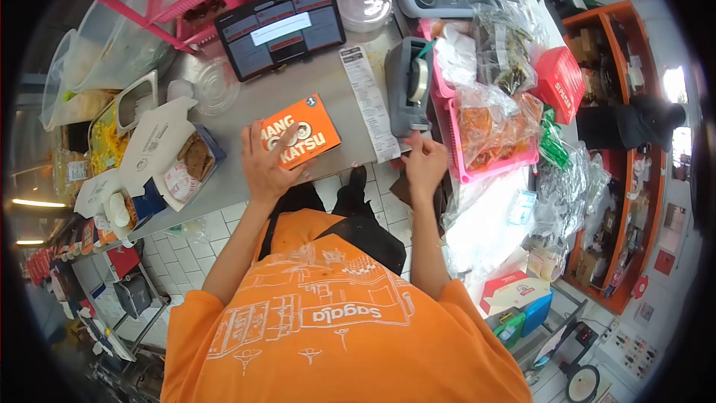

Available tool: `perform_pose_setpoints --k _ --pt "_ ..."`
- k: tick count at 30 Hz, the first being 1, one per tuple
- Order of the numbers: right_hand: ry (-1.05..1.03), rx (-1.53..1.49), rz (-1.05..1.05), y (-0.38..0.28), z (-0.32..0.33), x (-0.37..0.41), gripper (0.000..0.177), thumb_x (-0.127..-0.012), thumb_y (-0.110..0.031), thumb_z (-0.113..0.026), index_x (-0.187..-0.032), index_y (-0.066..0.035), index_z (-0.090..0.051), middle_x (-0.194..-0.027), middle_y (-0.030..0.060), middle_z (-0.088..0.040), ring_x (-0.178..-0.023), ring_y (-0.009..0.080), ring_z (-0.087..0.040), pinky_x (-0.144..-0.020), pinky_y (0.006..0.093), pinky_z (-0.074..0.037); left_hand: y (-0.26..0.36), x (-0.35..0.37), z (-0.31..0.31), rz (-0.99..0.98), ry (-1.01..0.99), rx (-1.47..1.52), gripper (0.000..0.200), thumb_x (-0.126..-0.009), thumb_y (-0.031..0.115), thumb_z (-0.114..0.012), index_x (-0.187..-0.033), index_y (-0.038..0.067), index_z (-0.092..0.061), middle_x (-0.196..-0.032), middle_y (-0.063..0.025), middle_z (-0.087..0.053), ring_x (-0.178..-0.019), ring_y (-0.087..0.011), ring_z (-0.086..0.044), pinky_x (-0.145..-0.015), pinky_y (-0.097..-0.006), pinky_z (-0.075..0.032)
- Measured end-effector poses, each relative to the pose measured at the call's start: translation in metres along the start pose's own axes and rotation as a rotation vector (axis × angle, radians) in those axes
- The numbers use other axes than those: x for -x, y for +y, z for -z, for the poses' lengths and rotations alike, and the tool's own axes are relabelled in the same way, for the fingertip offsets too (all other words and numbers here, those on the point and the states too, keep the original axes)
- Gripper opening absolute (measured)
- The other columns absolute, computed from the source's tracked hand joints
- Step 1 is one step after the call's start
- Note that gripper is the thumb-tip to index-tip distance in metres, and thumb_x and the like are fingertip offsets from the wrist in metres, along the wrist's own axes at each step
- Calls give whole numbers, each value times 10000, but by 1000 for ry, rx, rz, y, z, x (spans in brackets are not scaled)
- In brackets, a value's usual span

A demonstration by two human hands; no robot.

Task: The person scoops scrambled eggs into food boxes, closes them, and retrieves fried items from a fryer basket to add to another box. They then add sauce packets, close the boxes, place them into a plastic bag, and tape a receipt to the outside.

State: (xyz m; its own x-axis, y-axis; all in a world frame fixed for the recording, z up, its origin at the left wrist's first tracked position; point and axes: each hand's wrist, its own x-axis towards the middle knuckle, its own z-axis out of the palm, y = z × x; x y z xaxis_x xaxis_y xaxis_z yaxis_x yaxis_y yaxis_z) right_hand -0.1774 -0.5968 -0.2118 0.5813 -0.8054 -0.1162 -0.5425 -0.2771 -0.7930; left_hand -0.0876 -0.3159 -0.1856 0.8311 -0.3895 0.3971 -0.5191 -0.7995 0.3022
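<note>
Item, orange box (312,130): closed, lying on the steel table (257,101) near its front edge; printed lid reads "MANG" and "KATSU", its left part hidden under your fingers, its underside out of sight.

Item, your left hand (270,158): spread over the left side of the box, fingers on the lid, thumb by the near edge; whether you grasp it or only press on it, you cannot tell from this view.

Item, your right hand (426,164): fingers drawn together at the near end of the grey tape dispenser (399,78); whether tape lies between the fingertips cannot be told, as the hand covers the spot.

Item, long printed receipt (365,97): flat between box and dispenser, its print too small for you to read.

Item, tablet (280,30): behind the box, a pale panel on its screen, wording illegible.

Item, clear round lid (216,88): to your left of the box, its outline faint against the steel.

Item, pink basket (501,175): right of your right hand, holding bagged orange food (483,133), blurred by creased plastic.

Item, pink rack (153,1): beyond the tablet, cut off by the upper border
</note>
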Motion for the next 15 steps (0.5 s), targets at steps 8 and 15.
perform_pose_setpoints --k 8,15 --pt "-843 37 266 -69 -53 61 353 -944 -344 -661 -840 -24 -768 -639 22 -684 -503 48 -507 -466 259 -380 -1 13 -10 179 -21 -31 703 -624 597 -779 -1281 382 -652 -1340 -138 -459 -1222 -331 -430 -861 -467 -356" --pt "-845 -93 247 -68 -88 64 414 -925 -391 -693 -762 -17 -766 -549 10 -627 -471 59 -486 -449 258 -351 7 12 2 195 -53 11 720 -605 458 -807 -1299 395 -628 -1361 -109 -437 -1264 -318 -400 -888 -486 -349"
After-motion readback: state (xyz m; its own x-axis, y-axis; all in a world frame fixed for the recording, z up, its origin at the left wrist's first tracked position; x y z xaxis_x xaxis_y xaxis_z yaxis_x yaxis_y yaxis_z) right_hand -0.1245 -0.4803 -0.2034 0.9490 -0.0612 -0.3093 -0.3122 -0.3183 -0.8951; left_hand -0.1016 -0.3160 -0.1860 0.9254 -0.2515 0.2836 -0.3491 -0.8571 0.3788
